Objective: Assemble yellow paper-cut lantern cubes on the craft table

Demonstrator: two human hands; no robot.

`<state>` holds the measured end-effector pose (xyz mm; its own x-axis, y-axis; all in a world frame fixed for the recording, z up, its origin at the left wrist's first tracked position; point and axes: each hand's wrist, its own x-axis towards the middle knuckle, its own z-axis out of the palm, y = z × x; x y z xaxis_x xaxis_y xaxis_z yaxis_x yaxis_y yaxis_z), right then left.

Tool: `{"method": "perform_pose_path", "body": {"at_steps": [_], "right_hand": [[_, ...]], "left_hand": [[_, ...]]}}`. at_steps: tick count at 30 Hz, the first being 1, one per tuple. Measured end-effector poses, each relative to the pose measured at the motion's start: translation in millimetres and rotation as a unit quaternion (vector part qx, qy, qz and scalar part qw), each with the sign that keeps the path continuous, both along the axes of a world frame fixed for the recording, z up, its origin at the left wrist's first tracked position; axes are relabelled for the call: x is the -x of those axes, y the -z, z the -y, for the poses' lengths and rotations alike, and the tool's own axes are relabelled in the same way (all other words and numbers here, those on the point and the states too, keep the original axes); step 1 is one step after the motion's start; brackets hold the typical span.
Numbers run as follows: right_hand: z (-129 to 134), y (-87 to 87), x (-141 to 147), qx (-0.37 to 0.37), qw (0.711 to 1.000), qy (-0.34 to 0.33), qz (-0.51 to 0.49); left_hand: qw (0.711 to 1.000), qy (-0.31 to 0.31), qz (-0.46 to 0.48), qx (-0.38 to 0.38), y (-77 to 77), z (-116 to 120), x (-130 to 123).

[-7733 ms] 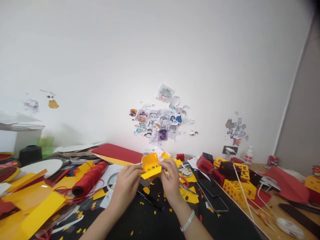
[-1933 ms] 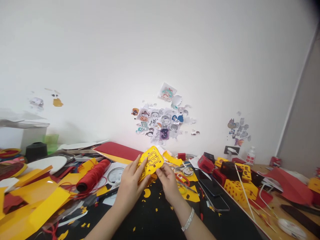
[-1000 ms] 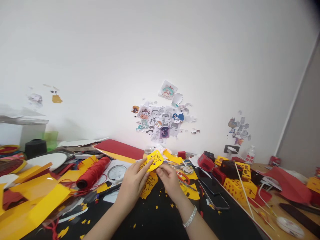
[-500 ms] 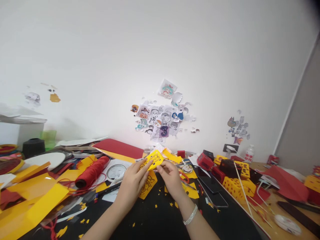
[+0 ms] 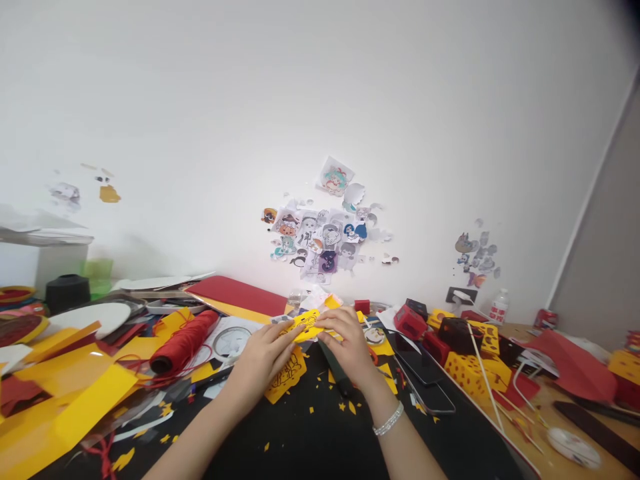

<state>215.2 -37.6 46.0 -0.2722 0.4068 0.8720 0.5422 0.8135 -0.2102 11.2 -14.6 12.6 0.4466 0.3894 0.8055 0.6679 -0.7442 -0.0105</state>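
Card point(image 5: 306, 325) was between left hand point(image 5: 257, 360) and right hand point(image 5: 350, 347), over the mat point(image 5: 295, 443). Cord spool point(image 5: 184, 341) lay left, paper sheets point(image 5: 97, 407) nearer and further left. Phones point(image 5: 419, 368) lay right, boxes point(image 5: 473, 371) further right, bottle point(image 5: 499, 309) far right. Drawings point(image 5: 330, 237) were on the wall point(image 5: 200, 133) behind.

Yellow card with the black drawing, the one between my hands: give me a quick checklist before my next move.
1. Yellow card gripped by left hand: ok.
2. Right hand at the card: ok, fingers at its right end.
3. Long dark object firmly in the right hand: cannot tell; the hand hides its upper part.
4. Black work surface free of scraps: not ok, yellow scraps lie on it.
5. Red spool apart from both hands: ok.
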Motion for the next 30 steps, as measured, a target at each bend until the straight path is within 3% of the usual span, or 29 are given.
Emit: {"method": "perform_pose_path", "body": {"at_steps": [10,16,21,30], "right_hand": [[-1.8,2.1,-0.4,-0.014,1.0,0.004,0.001],[2.9,4.5,7.2,-0.026,1.0,0.007,0.013],[7.0,6.0,13.4,-0.044,0.999,0.017,0.021],[0.5,13.9,19.7,-0.069,0.995,0.028,0.062]], "left_hand": [[0.999,0.02,-0.021,-0.023,-4.5,8.7,-5.3],[0.993,-0.005,0.036,-0.113,-4.4,13.4,-7.5],[0.98,-0.011,0.013,-0.2,-0.3,13.5,-8.0],[0.976,-0.041,-0.047,-0.211,3.2,15.4,-12.6]]}}
